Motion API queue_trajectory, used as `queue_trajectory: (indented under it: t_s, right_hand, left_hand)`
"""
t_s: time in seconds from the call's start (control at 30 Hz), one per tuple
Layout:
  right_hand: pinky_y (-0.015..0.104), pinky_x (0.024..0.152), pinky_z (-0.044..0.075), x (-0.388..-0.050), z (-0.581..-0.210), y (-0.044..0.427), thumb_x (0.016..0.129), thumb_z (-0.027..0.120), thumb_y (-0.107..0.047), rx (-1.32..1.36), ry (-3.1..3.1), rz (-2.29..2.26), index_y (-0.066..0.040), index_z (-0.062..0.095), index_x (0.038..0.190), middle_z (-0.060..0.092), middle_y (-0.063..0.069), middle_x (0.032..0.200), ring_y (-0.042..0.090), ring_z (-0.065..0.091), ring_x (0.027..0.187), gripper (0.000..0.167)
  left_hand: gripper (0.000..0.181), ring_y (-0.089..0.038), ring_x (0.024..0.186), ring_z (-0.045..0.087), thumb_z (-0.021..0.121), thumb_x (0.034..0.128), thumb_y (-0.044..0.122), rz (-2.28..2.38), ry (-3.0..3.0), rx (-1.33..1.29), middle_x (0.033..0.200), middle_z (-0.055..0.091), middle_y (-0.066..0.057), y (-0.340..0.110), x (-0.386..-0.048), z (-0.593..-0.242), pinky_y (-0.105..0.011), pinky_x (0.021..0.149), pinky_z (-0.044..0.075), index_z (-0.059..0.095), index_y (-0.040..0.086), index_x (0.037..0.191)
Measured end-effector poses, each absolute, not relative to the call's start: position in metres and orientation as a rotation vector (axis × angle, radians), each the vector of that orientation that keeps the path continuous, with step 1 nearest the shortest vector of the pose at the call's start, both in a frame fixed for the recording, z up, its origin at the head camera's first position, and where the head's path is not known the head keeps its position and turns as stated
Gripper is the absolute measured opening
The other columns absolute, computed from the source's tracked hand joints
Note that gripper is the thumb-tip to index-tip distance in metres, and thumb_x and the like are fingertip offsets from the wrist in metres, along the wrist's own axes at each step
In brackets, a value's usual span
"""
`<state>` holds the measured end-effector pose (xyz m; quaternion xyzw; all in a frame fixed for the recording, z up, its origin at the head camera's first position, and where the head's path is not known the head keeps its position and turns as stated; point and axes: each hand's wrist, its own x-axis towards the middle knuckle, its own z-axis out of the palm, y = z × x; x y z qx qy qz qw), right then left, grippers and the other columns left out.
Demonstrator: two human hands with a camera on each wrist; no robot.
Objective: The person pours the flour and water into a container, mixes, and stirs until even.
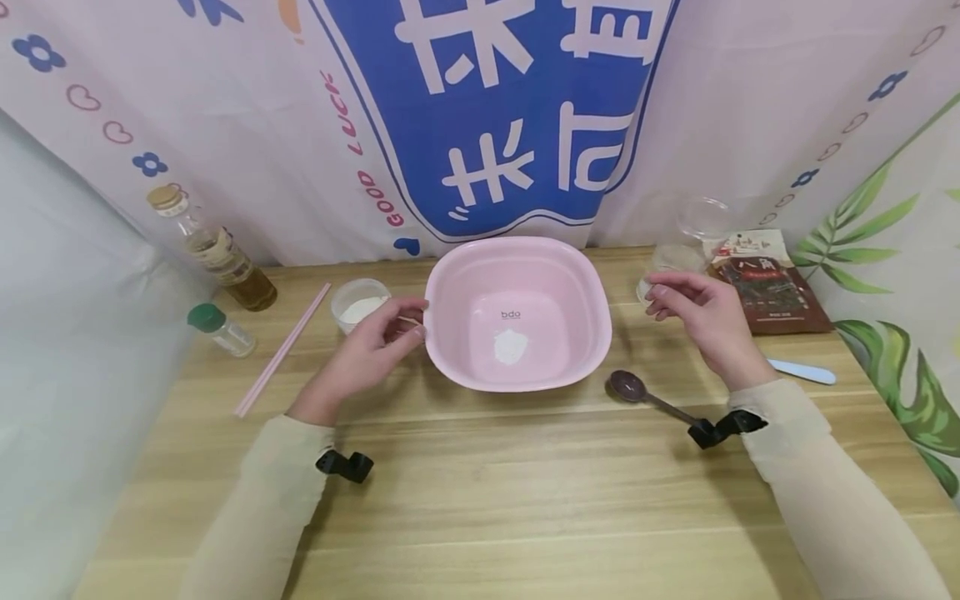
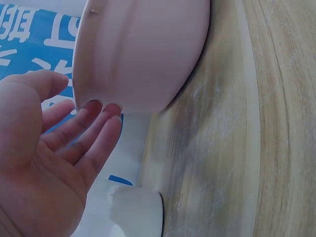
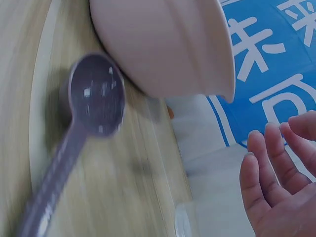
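Note:
A pink basin (image 1: 551,267) stands on the table with a small patch of white powder (image 1: 511,347) on its bottom. My left hand (image 1: 375,346) is at the basin's left rim; its fingertips (image 2: 112,109) meet the outer wall in the left wrist view, loosely bent. Beside that hand sits a clear tub of white powder (image 1: 360,304). My right hand (image 1: 701,321) hovers to the right of the basin, near a clear container (image 1: 675,257), fingers relaxed, and holds nothing in the right wrist view. A dark purple measuring spoon (image 1: 628,386) lies on the table below it.
At the left are an oil bottle (image 1: 232,271), a green-capped shaker (image 1: 221,329) and pink chopsticks (image 1: 283,350). At the right, a brown spice packet (image 1: 776,293) lies near a light blue handle (image 1: 804,372). A printed cloth (image 1: 300,192) hangs behind the table.

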<state>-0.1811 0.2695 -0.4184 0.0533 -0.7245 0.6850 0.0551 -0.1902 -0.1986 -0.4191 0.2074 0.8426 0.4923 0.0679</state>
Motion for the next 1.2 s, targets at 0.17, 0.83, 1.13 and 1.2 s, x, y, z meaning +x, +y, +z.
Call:
queue_trajectory:
  t_s: [0.17,0.83,1.13,1.2]
  right_hand:
    - [0.017,0.073,0.06,-0.179,-0.419,0.281,0.105,0.071,-0.012,0.153,-2.345,1.834,0.006,0.072,0.129,0.079,-0.012,0.095,0.005,0.074,0.081,0.03]
    - [0.013,0.068,0.057,-0.177,-0.424,0.319,0.101,0.072,-0.001,-0.059,-2.135,1.842,-0.002,0.075,0.12,0.076,-0.011,0.097,0.003,0.07,0.077,0.019]
    - [0.007,0.091,0.049,-0.195,-0.43,0.33,0.104,0.074,-0.027,-0.24,-2.476,1.573,-0.017,0.052,0.153,0.061,-0.012,0.13,0.006,0.059,0.12,0.055]
    - [0.011,0.103,0.048,-0.201,-0.431,0.332,0.103,0.075,-0.032,-0.252,-2.541,1.563,-0.015,0.039,0.164,0.057,0.0,0.148,0.018,0.056,0.136,0.072]
  left_hand:
    - [0.042,-0.035,0.117,0.07,0.063,0.1082,0.011,1.411,2.584,0.592,0.132,0.069,-0.024,-0.196,-0.19,-0.418,-0.023,0.094,0.055,0.057,-0.001,0.147]
    - [0.045,-0.036,0.12,0.068,0.063,0.1076,0.013,1.362,2.604,0.572,0.135,0.069,-0.024,-0.194,-0.186,-0.411,-0.044,0.102,0.056,0.057,-0.002,0.149]
    - [0.045,-0.036,0.122,0.068,0.062,0.1087,0.015,1.345,2.6,0.548,0.134,0.069,-0.023,-0.195,-0.187,-0.411,-0.051,0.106,0.055,0.056,0.0,0.151]
    - [0.045,-0.036,0.122,0.068,0.062,0.1089,0.015,1.339,2.6,0.546,0.135,0.069,-0.023,-0.195,-0.186,-0.411,-0.05,0.106,0.055,0.056,0.0,0.151]
